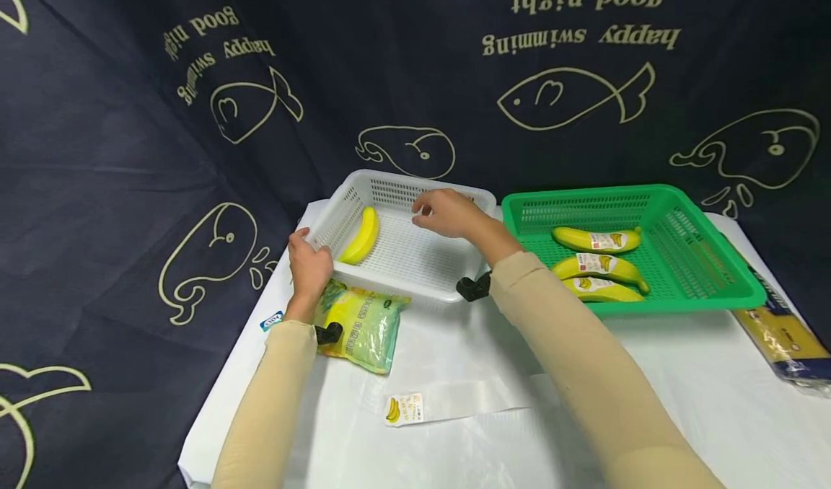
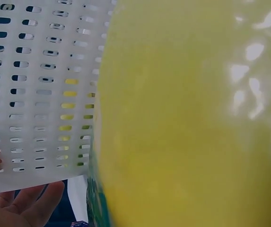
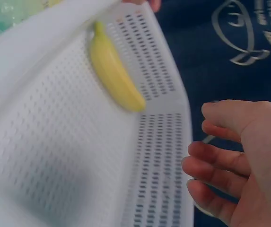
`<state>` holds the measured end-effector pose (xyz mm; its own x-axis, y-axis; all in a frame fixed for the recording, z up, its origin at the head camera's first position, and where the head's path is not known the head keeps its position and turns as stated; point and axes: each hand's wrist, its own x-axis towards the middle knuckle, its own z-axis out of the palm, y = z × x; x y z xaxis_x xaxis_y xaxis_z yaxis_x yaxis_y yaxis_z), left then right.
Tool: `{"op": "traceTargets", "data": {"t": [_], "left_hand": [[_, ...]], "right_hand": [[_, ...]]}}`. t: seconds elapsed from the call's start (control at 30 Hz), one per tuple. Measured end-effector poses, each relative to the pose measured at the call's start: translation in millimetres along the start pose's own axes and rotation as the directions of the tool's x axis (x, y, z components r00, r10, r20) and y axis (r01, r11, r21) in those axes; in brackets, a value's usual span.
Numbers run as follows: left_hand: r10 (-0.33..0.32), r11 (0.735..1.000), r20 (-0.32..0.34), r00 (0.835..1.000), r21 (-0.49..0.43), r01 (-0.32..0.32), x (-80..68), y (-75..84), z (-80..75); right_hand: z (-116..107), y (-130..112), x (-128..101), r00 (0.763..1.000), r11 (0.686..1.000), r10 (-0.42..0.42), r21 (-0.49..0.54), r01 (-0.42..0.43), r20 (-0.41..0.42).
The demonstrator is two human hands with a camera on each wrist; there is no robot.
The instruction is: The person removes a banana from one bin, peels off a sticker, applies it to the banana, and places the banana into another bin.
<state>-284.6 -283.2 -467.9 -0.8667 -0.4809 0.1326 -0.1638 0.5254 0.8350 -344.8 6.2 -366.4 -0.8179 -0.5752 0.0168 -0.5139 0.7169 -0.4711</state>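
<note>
Your left hand gripping the white basket's near corner, your right hand hovering over it with fingers loosely curled and empty, one smooth bare banana lying inside against its perforated left wall, three labelled bananas in the green basket beside it, a glossy yellow packet on the counter.

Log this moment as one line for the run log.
left hand: grips white basket corner | right hand: open above basket | unwrapped banana in basket | green basket: three labelled bananas
</note>
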Motion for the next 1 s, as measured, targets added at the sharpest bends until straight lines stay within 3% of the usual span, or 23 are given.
{"op": "traceTargets", "data": {"t": [0.13,0.3,0.37,0.47,0.53,0.57,0.63,0.67,0.77,0.87,0.9,1.0], "left_hand": [[0.014,1.000,-0.028,0.999,0.022,-0.013,-0.9,-4.5,-2.1],[-0.013,0.999,-0.051,0.999,0.045,0.015,-6.5,-13.2,-5.5],[-0.013,0.999,-0.045,0.999,0.042,0.015,-8.7,-14.8,-5.1],[0.004,1.000,-0.050,0.999,0.026,-0.003,-9.9,-13.4,-3.0],[0.024,1.000,-0.060,0.998,0.012,-0.024,-8.0,-11.0,-0.9],[0.031,1.000,-0.065,0.997,0.004,-0.031,-6.9,-9.5,0.2],[0.041,0.999,-0.079,0.996,-0.005,-0.041,-4.4,-6.2,2.9],[0.041,0.999,-0.080,0.996,-0.008,-0.041,-3.6,-4.4,4.6],[0.033,0.999,-0.071,0.997,-0.002,-0.033,-3.3,0.6,9.9],[0.034,0.999,-0.063,0.997,-0.001,-0.035,-4.2,5.2,14.0],[0.037,0.999,-0.067,0.997,-0.002,-0.037,-4.3,6.1,14.6],[0.038,0.999,-0.071,0.997,-0.006,-0.038,-5.0,7.1,14.3]], "right_hand": [[19.7,-13.7,32.6,0.998,0.994,0.034,-0.105,-0.028,0.052],[47.5,-26.4,61.1,0.997,0.964,-0.015,-0.262,0.035,0.080],[57.4,-28.7,68.2,0.995,0.929,-0.051,-0.361,0.078,0.085],[66.1,-33.6,75.8,0.984,0.852,-0.150,-0.492,0.180,0.100],[66.9,-38.3,79.6,0.971,0.795,-0.210,-0.557,0.240,0.118],[65.9,-40.8,81.0,0.965,0.781,-0.221,-0.567,0.262,0.141],[62.5,-44.8,81.1,0.960,0.792,-0.205,-0.545,0.276,0.190],[61.2,-45.1,79.8,0.968,0.844,-0.144,-0.485,0.229,0.207],[58.1,-41.6,73.7,0.958,0.926,0.016,-0.365,0.094,0.286],[57.1,-34.1,67.9,0.946,0.948,0.108,-0.318,-0.005,0.307],[57.3,-32.3,67.4,0.944,0.938,0.081,-0.344,0.036,0.320],[60.0,-30.2,67.5,0.936,0.954,0.059,-0.296,0.050,0.348]]}}
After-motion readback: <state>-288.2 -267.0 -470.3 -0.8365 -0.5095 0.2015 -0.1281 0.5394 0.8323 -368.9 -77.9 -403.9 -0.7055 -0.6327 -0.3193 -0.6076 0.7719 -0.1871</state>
